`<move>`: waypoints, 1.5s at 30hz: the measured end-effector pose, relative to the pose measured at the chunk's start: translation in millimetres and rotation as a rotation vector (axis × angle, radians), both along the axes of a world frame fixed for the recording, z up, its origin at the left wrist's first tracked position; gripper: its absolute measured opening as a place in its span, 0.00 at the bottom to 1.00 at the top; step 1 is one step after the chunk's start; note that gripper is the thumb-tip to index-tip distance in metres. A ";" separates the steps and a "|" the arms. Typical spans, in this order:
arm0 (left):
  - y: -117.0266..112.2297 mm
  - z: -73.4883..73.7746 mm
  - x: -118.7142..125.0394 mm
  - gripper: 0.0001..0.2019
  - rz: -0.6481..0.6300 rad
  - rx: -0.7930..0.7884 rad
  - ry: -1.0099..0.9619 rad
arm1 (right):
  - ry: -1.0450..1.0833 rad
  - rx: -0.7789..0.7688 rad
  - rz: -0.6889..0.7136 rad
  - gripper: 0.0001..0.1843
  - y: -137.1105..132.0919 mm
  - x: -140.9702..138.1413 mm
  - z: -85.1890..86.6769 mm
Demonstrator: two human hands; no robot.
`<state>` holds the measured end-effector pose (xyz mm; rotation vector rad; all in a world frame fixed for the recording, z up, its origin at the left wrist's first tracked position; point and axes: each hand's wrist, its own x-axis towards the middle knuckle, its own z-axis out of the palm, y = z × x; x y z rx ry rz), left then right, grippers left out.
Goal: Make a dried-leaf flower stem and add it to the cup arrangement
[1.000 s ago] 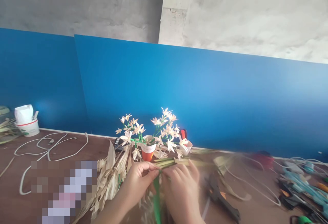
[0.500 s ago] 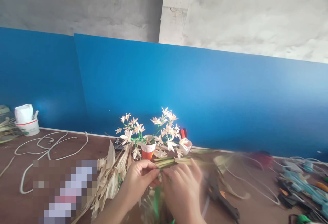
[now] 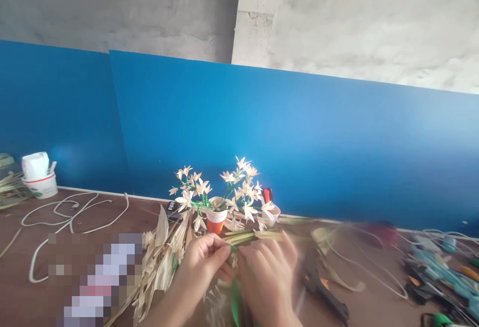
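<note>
My left hand is closed, with thumb and forefinger pinching a bit of green tape. Close against it, my right hand is curled with its fingertips at the same tape, whose loose end hangs down between the two hands. A small pale piece shows just under the pinch, too little of it visible to name. Right behind the hands, a stack of orange and white paper cups holds green stems with pale husk flowers.
Dry corn husks lie left of my hands. A black glue gun rests on the right. White cords loop at the left, near a white tub. Tools crowd the far right. A blue panel stands behind the table.
Both hands stay in nearly the same place. My right hand has moved slightly away from the left, and the hanging tape has swung a little right and lower.
</note>
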<state>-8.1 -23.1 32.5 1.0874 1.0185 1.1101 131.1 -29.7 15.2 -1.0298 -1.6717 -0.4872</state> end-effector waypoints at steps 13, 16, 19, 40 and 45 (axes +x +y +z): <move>3.9 -0.6 0.8 0.13 -0.064 -0.100 -0.122 | -0.003 0.005 -0.012 0.10 0.6 -2.4 -2.9; 1.4 -2.8 3.7 0.11 -0.042 -0.145 -0.208 | -0.022 -0.007 -0.031 0.10 0.7 -2.5 -3.7; 0.1 -5.7 5.3 0.10 -0.021 -0.181 -0.257 | -0.032 -0.008 -0.035 0.10 0.8 -2.8 -3.8; 4.5 -10.7 6.3 0.11 -0.028 -0.232 -0.333 | -0.035 0.002 -0.043 0.12 0.6 -4.7 -0.8; 3.9 -11.3 6.4 0.11 0.015 -0.142 -0.226 | -0.002 -0.036 -0.043 0.12 1.8 -5.9 -3.2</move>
